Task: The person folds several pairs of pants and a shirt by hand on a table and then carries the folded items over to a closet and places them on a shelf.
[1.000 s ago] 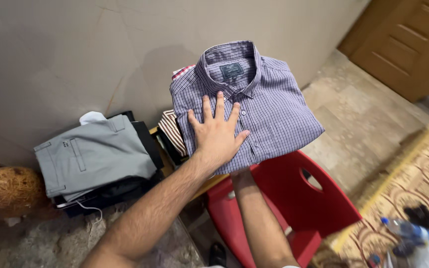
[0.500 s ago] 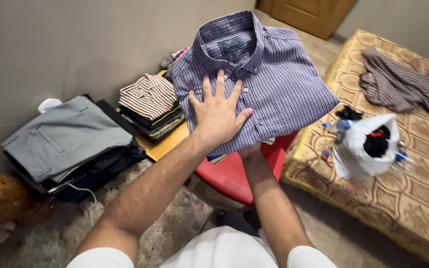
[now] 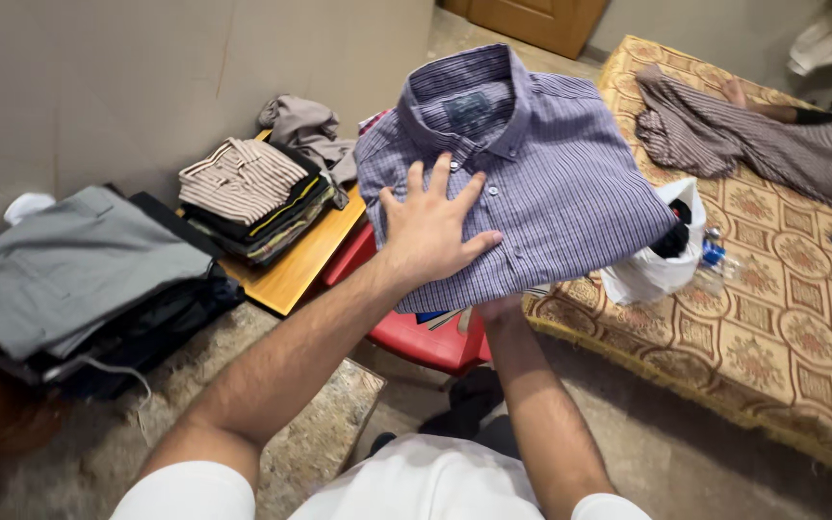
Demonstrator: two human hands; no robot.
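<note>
Folded shirt [image 3: 541, 193] at frame centre, sandwiched: left hand [image 3: 432, 231] flat on top, fingers spread; right hand [image 3: 495, 310] supports from below, its fingers hidden, so I cannot tell their state. Light, soft, floppy; likely unfolds if gripped by one edge. Support flat, top and bottom. Red chair [image 3: 416, 332] underneath.

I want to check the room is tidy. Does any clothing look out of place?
Yes. A brown striped garment lies crumpled on the patterned bedspread, and a grey cloth sits bunched beside the neat folded stack. The checked shirt between both hands is folded.
</note>
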